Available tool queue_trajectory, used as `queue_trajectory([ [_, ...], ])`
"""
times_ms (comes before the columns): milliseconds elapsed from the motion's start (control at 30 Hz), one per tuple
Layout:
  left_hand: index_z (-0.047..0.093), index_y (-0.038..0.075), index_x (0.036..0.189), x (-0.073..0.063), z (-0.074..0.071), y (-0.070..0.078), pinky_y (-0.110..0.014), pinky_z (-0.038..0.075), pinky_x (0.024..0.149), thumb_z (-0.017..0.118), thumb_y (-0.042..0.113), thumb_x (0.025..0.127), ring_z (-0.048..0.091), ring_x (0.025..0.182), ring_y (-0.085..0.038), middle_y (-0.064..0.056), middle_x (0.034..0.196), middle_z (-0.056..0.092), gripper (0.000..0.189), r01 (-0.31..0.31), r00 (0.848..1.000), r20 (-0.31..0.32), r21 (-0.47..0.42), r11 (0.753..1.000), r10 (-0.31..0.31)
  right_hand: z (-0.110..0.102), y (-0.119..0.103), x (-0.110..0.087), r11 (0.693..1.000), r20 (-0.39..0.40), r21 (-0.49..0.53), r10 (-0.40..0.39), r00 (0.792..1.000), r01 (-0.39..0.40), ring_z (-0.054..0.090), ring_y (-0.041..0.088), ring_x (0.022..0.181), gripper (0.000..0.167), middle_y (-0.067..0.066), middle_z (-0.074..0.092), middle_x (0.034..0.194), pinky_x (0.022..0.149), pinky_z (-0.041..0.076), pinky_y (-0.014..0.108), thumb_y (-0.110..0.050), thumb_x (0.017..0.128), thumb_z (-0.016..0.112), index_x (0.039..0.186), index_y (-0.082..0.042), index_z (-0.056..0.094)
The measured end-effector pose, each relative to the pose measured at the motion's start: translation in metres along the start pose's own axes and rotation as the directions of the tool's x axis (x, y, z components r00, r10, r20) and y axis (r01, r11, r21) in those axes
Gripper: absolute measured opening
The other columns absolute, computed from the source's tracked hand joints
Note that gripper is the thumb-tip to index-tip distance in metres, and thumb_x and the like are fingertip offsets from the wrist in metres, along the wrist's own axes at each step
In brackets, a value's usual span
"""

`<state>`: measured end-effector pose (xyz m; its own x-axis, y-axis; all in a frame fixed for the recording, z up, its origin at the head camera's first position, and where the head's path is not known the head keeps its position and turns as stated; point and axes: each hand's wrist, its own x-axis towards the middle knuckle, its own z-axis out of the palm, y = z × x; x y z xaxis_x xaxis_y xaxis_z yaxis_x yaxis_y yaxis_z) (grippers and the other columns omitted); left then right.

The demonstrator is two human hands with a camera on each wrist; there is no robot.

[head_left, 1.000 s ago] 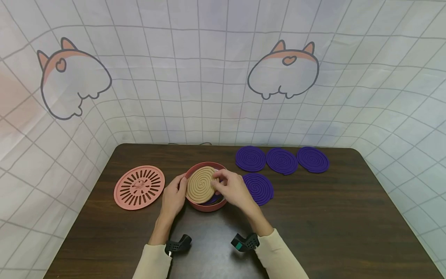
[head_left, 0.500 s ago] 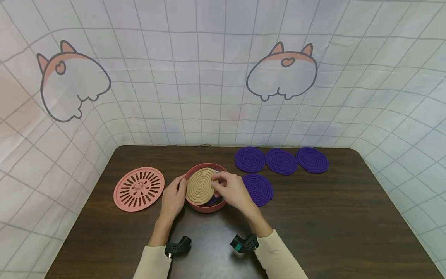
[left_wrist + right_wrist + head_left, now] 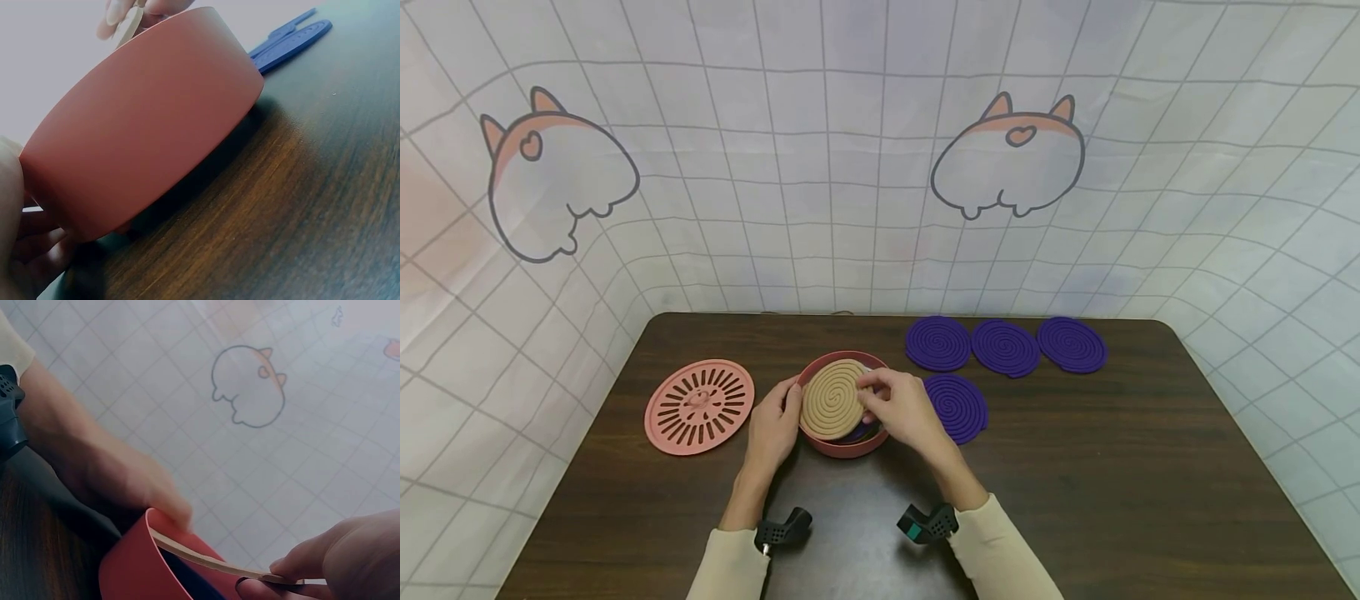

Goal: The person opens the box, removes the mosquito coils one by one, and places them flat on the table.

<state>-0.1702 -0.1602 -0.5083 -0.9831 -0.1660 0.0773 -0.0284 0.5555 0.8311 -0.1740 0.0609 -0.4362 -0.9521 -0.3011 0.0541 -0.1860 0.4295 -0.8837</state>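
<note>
A tan mosquito coil is pinched at its right edge between the thumb and fingers of my right hand. It leans at a slant in the mouth of a round red box, its left edge near the rim, as the right wrist view shows. My left hand grips the left side of that box, thumb near the rim and fingers around the outer wall. Beneath the tan coil, something dark purple lies inside the box, mostly hidden.
Several purple mosquito coils lie flat at the back right, the closest purple coil just beyond my right hand. A pink slotted lid lies on the dark wooden table at left. A tiled-pattern curtain hangs behind.
</note>
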Motion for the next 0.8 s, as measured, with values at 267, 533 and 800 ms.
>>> queue_trajectory([
  [267, 0.061, 0.012, 0.138, -0.0003, 0.0003, -0.0001, -0.051, 0.042, 0.113, 0.043, 0.035, 0.107, 0.056, 0.133, -0.031, -0.012, 0.139, 0.063, 0.042, -0.01, 1.0, -0.014, -0.003, 1.0, 0.01, -0.0018, 0.0002, 0.0011, 1.0, -0.01, 0.019, -0.005, 1.0, 0.005, 0.073, 0.027, 0.066, 0.02, 0.01, 0.076, 0.086, 0.043, 0.041, 0.021, -0.011, 0.095, 0.066, 0.112, -0.006, 0.072],
  [533, 0.06, 0.013, 0.138, -0.0001, -0.0015, 0.0012, -0.05, 0.041, 0.114, 0.042, 0.036, 0.106, 0.055, 0.135, -0.029, -0.01, 0.14, 0.062, 0.043, -0.002, 1.0, 0.003, -0.01, 1.0, 0.002, -0.0024, 0.002, 0.0035, 1.0, -0.02, 0.029, 0.006, 1.0, -0.006, 0.073, 0.027, 0.065, 0.019, 0.009, 0.076, 0.083, 0.041, 0.037, 0.02, -0.011, 0.094, 0.065, 0.112, -0.007, 0.072],
  [800, 0.06, 0.013, 0.138, 0.0014, 0.0003, -0.0002, -0.05, 0.042, 0.114, 0.042, 0.036, 0.107, 0.055, 0.135, -0.029, -0.011, 0.14, 0.062, 0.043, -0.003, 1.0, 0.002, -0.006, 1.0, 0.003, -0.0032, 0.0027, 0.0037, 1.0, -0.019, 0.031, 0.005, 1.0, -0.005, 0.072, 0.023, 0.064, 0.019, 0.009, 0.076, 0.088, 0.042, 0.039, 0.021, -0.01, 0.094, 0.065, 0.112, -0.007, 0.072],
])
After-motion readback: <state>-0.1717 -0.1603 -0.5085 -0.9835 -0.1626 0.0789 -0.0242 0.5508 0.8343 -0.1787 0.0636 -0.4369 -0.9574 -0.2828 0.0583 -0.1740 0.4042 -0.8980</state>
